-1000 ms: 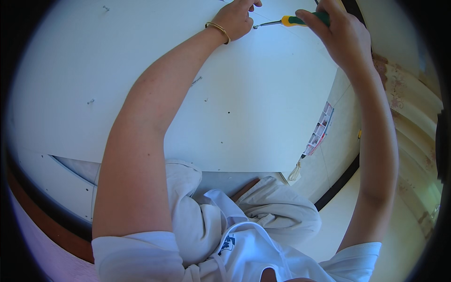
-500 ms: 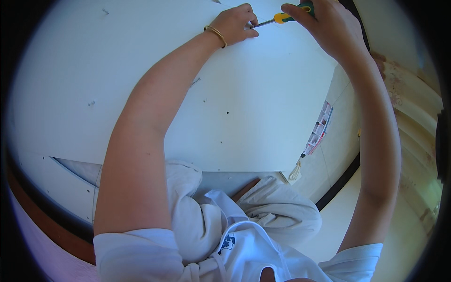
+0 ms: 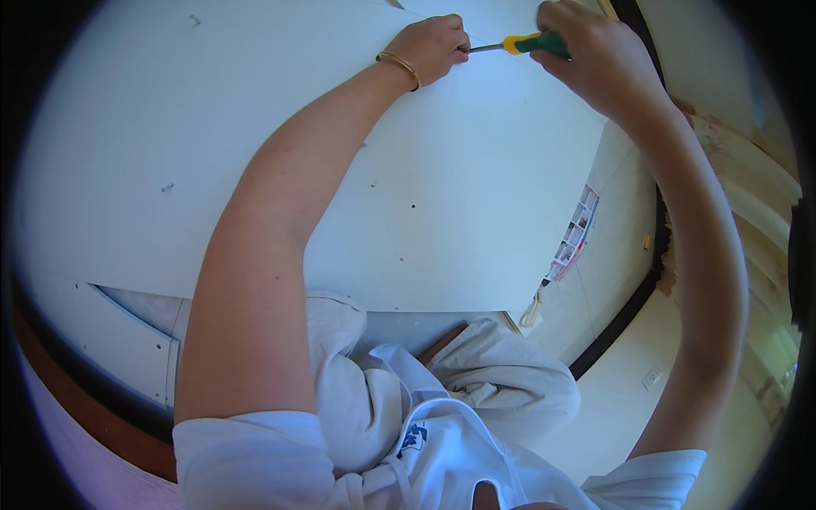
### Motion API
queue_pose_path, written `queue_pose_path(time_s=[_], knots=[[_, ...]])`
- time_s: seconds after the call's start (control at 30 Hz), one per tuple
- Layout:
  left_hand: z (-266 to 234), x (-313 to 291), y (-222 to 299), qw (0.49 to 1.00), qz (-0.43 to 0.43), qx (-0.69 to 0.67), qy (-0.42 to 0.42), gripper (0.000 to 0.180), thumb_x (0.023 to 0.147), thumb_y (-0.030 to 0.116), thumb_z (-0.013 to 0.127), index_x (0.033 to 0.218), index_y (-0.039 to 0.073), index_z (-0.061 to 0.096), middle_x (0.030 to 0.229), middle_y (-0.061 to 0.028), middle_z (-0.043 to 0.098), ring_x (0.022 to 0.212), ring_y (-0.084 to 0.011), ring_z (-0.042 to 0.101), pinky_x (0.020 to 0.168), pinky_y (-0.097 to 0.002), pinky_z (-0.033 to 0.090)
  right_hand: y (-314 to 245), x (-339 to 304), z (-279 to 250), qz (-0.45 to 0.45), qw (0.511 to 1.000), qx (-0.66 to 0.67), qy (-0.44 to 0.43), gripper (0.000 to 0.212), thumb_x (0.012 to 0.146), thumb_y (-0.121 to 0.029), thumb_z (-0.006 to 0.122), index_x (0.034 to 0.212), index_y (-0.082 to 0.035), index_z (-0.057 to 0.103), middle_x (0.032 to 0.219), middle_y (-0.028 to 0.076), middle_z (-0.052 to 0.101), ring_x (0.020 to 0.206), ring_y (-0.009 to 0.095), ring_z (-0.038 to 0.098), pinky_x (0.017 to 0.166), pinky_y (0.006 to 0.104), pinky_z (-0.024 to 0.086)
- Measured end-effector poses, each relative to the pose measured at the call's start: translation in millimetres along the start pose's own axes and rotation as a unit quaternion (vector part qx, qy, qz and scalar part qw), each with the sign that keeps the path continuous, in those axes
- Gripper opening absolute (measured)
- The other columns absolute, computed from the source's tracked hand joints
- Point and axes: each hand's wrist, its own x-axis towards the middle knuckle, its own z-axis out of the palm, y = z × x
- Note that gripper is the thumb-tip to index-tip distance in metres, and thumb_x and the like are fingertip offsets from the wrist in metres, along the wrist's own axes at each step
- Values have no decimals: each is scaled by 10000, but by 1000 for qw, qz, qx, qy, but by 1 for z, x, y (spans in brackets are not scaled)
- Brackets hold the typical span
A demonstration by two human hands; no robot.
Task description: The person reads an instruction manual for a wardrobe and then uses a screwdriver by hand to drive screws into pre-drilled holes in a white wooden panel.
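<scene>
A screwdriver [image 3: 515,44] with a green and yellow handle lies almost level over a large white panel [image 3: 476,170], its shaft pointing left. My right hand [image 3: 602,64] is wrapped round the handle's end. At the tip, the fingers of my left hand [image 3: 432,49] are pinched together; whatever they hold there is hidden. A gold bangle [image 3: 399,65] circles my left wrist. Small metal fittings stand on the panel, one at the far left [image 3: 195,19] and another fitting [image 3: 167,187] nearer me. A dark hole [image 3: 413,206] shows near the middle.
A printed sheet [image 3: 574,234] with small pictures lies by the panel's right edge, and a pale bundled cord [image 3: 533,311] is just nearer. Another white panel [image 3: 127,348] with holes is at the lower left. Curtains [image 3: 769,246] hang at the right.
My right hand and the screwdriver have shifted slightly right and down, and the shaft is more level. The left fingers have closed around the tip, hiding the small dark piece seen there earlier.
</scene>
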Motion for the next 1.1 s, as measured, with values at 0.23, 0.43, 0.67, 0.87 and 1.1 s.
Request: queue_pose_path(time_s=[0.23,0.43,0.67,0.87,1.1], knots=[[-6,-2,1,1000,-9,-4,-26,142,887,195,635,929,81,709,949,-23,596,922,-196,607,839,-334,517,13,-6,4,-99,986,-87,99,161,858,-189,689,874,-37,635,825,131,662,753,251,647,684,347,507],[-7,-1,3,1000,13,-7,12,154,884,214,639,931,95,724,941,-17,613,925,-196,608,838,-339,518,18,-9,22,-246,940,-220,87,224,863,-209,713,1020,-114,585,872,63,643,730,156,628,638,271,521],[-9,-3,6,1000,-4,-31,1,146,870,205,654,869,69,709,904,-13,599,861,-200,584,769,-344,481,16,1,24,128,976,175,34,414,827,-255,755,1116,-33,559,909,105,606,727,161,577,652,277,483],[-10,-2,4,999,15,-26,11,164,874,239,646,877,92,720,901,-4,608,894,-191,588,796,-341,491,23,-18,39,-268,917,-285,80,307,757,-108,759,1009,-109,584,903,14,547,796,136,618,649,265,526],[0,-1,5,1000,2,18,11,187,886,274,626,879,120,732,925,3,620,937,-179,602,838,-342,513,22,2,35,-62,996,3,57,228,812,-209,740,927,-48,627,770,38,580,625,126,555,540,250,455]])
